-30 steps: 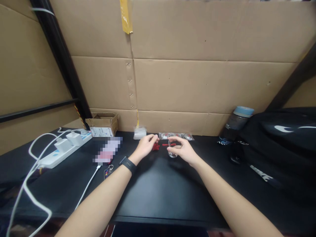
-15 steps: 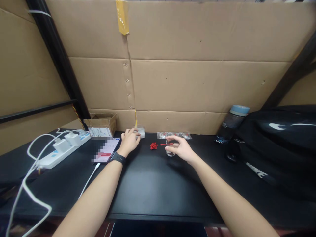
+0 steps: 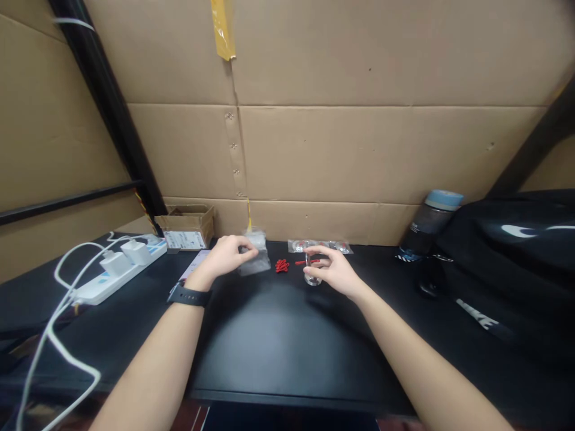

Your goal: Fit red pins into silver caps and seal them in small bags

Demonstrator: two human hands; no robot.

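Note:
My left hand (image 3: 228, 254) has its thumb and fingers pinched at the edge of a clear plastic bag (image 3: 257, 258) lying on the black table. My right hand (image 3: 335, 274) grips a small clear round plastic piece (image 3: 313, 279) between thumb and fingertips, close to the tabletop. Between the hands lies a bundle of red cord (image 3: 282, 265). A red strand (image 3: 302, 262) shows just behind the clear piece. Farther back, a row of clear packets (image 3: 298, 246) with small red marks rests by the cardboard wall, partly behind my right fingers.
A phone (image 3: 196, 263) lies partly under my left wrist, near an open cardboard box (image 3: 187, 227). To the left is a white power strip (image 3: 112, 278) with plugs and cables. A blue-lidded bottle (image 3: 426, 224) and a black bag (image 3: 507, 269) stand at right.
My left hand has shifted left and toward me, drawing the plastic bag forward and spreading it out. My right hand stays at the clear round piece.

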